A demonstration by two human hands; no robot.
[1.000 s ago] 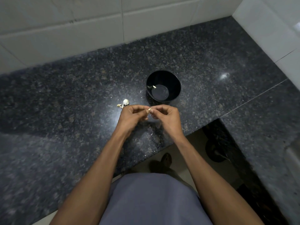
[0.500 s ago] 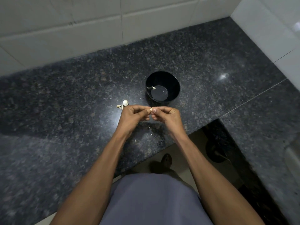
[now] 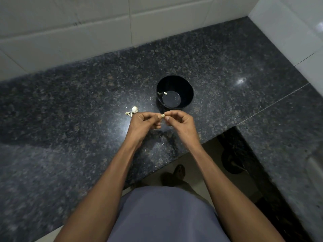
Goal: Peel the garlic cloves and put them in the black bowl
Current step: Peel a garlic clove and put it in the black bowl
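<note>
Left hand (image 3: 143, 122): fingers curled, pinching the garlic clove (image 3: 162, 115) at its fingertips.
Right hand (image 3: 180, 120): fingers curled, pinching the same clove from the right.
Garlic clove: held above the worktop (image 3: 70, 110), just near of the black bowl (image 3: 175, 91).
Black bowl: holds one peeled clove (image 3: 165, 93) at its left inner wall.
Garlic pieces (image 3: 133, 110): on the worktop, left of the hands.
</note>
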